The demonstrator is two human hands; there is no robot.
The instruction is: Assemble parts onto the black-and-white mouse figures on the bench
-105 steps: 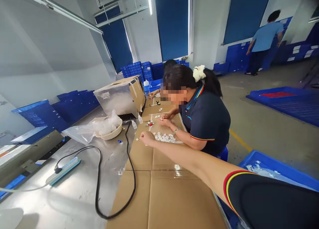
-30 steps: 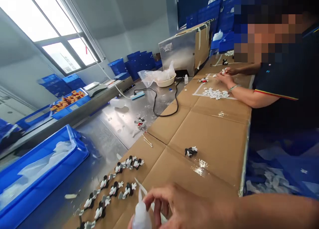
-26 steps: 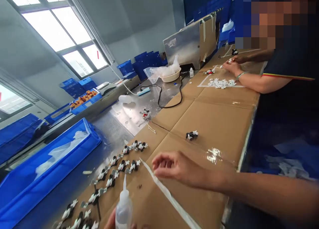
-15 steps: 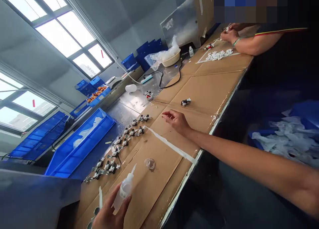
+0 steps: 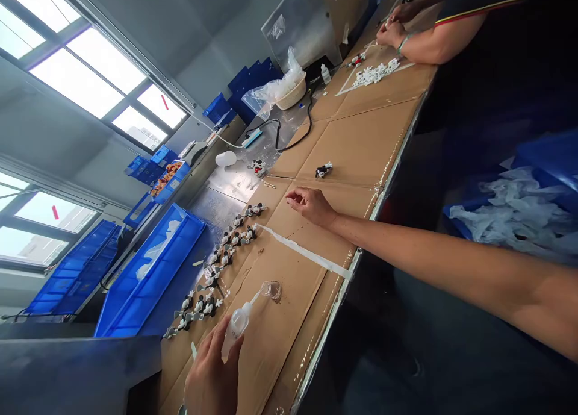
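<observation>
My left hand (image 5: pixel 214 367) is closed around a clear squeeze bottle (image 5: pixel 238 323) with a thin nozzle. The bottle leans away from me, and its tip is at the edge of a small clear cup (image 5: pixel 273 291) on the cardboard. My right hand (image 5: pixel 312 205) hovers at or just above the cardboard with fingers curled and pressed together; anything between them is too small to make out. Beyond it lies a small black-and-white mouse figure (image 5: pixel 324 170). Several similar mouse figures (image 5: pixel 235 239) stand in rows along the left side of the cardboard.
Brown cardboard (image 5: pixel 356 144) covers the bench, with a white tape strip (image 5: pixel 307 253) across it. Cotton swabs (image 5: pixel 269 185) and another mouse figure (image 5: pixel 257 167) lie near the metal strip. A blue bin (image 5: pixel 149 270) is at left. A co-worker's hands (image 5: pixel 392 32) are at the far end, by white pieces (image 5: pixel 376 73).
My left hand has brought the bottle forward and tilted it, so the nozzle now reaches the small cup. My right hand keeps nearly the same place and pose. The view has shifted slightly.
</observation>
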